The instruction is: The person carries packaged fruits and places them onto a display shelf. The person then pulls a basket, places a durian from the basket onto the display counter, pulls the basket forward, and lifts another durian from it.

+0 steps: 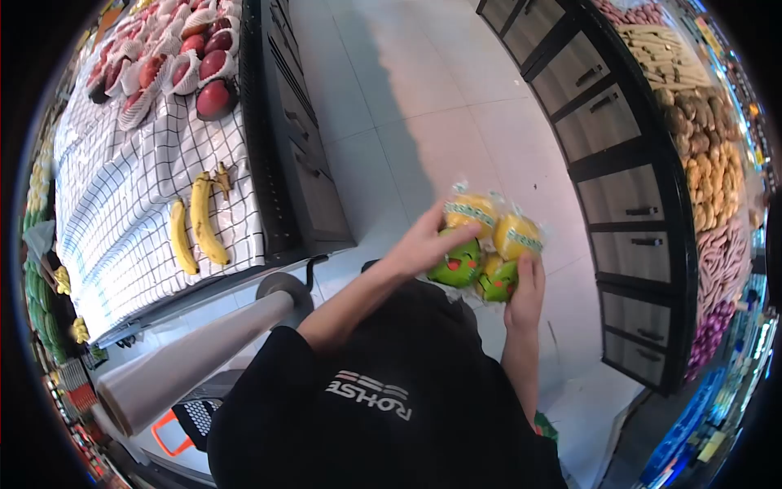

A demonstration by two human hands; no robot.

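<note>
My left hand (425, 244) and right hand (525, 299) — both part-closed — grip wrapped packs (515, 237) right of centre; shifting them calls for even support.

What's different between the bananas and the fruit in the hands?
The bananas are long and curved; the wrapped fruit looks round.

The bananas lie on a checked cloth, while the wrapped fruit is held by the left hand and right hand.

The bananas have no wrap, but the wrapped fruit has clear wrap with green smiley faces.

Both show yellow.
</note>
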